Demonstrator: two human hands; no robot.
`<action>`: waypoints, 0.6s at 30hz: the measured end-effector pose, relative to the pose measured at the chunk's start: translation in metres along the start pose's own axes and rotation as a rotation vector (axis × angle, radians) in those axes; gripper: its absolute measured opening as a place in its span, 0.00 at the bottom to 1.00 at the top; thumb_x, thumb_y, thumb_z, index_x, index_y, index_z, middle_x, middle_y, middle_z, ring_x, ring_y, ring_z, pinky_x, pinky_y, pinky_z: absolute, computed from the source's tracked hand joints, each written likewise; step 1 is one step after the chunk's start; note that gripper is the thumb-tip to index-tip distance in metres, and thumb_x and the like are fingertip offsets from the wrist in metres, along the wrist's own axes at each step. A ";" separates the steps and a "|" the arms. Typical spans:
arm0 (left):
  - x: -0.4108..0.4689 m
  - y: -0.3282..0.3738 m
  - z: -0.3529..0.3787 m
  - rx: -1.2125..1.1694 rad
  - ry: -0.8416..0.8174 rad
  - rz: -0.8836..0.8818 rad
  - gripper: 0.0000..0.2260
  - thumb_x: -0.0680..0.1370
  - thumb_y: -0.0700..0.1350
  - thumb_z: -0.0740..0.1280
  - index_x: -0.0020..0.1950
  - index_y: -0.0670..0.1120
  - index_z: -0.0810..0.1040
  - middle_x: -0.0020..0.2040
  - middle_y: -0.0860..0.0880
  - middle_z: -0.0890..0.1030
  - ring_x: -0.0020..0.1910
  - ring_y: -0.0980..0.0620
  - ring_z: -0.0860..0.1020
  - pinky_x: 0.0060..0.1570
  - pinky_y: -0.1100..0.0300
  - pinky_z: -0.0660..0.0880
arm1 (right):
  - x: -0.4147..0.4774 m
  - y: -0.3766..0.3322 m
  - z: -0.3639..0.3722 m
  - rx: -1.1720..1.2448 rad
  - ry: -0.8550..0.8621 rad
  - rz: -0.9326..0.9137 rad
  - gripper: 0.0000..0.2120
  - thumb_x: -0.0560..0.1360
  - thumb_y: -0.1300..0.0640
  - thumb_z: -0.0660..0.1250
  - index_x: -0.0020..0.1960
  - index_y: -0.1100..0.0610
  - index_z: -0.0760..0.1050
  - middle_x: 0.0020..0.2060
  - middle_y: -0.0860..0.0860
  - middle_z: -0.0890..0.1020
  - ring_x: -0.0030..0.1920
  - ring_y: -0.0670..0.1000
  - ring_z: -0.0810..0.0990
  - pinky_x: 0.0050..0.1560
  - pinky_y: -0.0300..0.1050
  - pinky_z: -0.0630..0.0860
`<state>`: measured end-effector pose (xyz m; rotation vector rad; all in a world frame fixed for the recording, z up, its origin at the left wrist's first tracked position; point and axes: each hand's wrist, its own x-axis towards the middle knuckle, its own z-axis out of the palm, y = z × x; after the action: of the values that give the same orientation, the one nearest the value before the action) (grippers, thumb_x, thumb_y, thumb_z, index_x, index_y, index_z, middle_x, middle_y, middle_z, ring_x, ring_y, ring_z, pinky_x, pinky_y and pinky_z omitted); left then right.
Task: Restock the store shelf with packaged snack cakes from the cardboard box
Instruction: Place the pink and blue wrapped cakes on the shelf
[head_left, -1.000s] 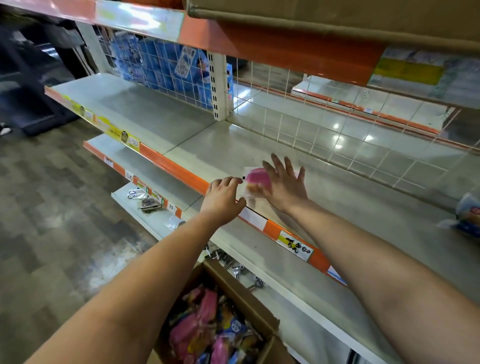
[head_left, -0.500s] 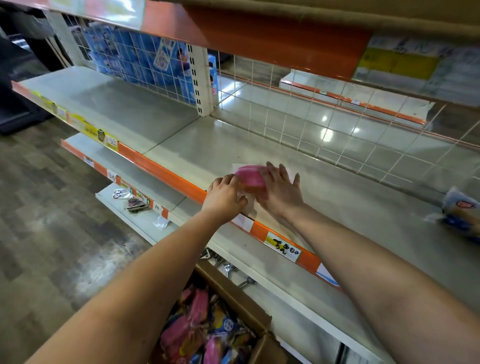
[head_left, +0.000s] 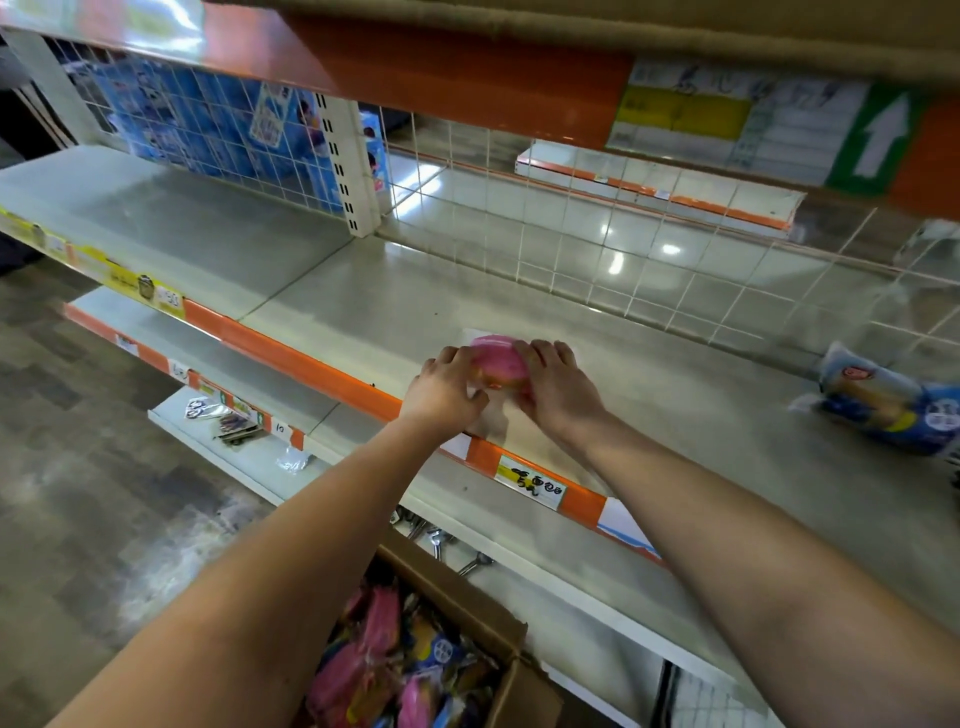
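Slippage is the chief risk. The pink snack cake (head_left: 500, 364) sits close behind the orange front rail (head_left: 311, 364) of the shelf (head_left: 675, 395). A release too near that edge, or with the pack tilted, could let it slide off and drop toward the cardboard box (head_left: 457, 587) below. Crushing is the second risk: both hands press in from opposite sides, and too firm a squeeze would likely dent a soft cake or split its wrapper.

The pack is small and rounded, bright pink on top with a paler tan band lower down. It is wrapped in glossy film, and a flat pale end of the film shows behind it. Whether its base touches the shelf cannot be told.

The left hand (head_left: 444, 392) has its fingers (head_left: 460, 358) curled round the pack's left side. The right hand (head_left: 558, 395) wraps the right side, fingers bent over the top edge. A blue pack (head_left: 883, 410) lies well apart to the right on the same shelf. The box holds more pink and blue packs.
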<state>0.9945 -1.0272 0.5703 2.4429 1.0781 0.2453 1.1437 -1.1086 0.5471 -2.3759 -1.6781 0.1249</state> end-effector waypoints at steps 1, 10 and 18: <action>-0.002 0.004 0.002 -0.002 -0.012 0.005 0.25 0.75 0.46 0.65 0.71 0.46 0.64 0.66 0.45 0.70 0.64 0.42 0.68 0.62 0.49 0.70 | -0.004 0.004 -0.003 0.008 0.010 0.003 0.31 0.76 0.51 0.65 0.75 0.54 0.58 0.69 0.55 0.66 0.70 0.60 0.60 0.61 0.58 0.72; -0.018 0.032 0.009 -0.006 -0.051 0.138 0.30 0.74 0.42 0.67 0.74 0.48 0.60 0.70 0.45 0.68 0.67 0.41 0.65 0.64 0.49 0.68 | -0.047 0.028 -0.033 -0.023 -0.027 0.122 0.32 0.73 0.52 0.68 0.73 0.53 0.60 0.65 0.55 0.70 0.60 0.61 0.69 0.55 0.54 0.74; -0.027 0.056 -0.002 0.063 -0.044 0.248 0.38 0.72 0.42 0.70 0.77 0.54 0.53 0.74 0.52 0.61 0.69 0.44 0.61 0.64 0.50 0.67 | -0.093 0.059 -0.065 0.062 0.010 0.137 0.33 0.69 0.51 0.72 0.71 0.53 0.65 0.63 0.54 0.74 0.58 0.59 0.74 0.56 0.47 0.70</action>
<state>1.0123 -1.0789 0.5987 2.6255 0.7743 0.2367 1.1789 -1.2235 0.5904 -2.4394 -1.4842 0.1854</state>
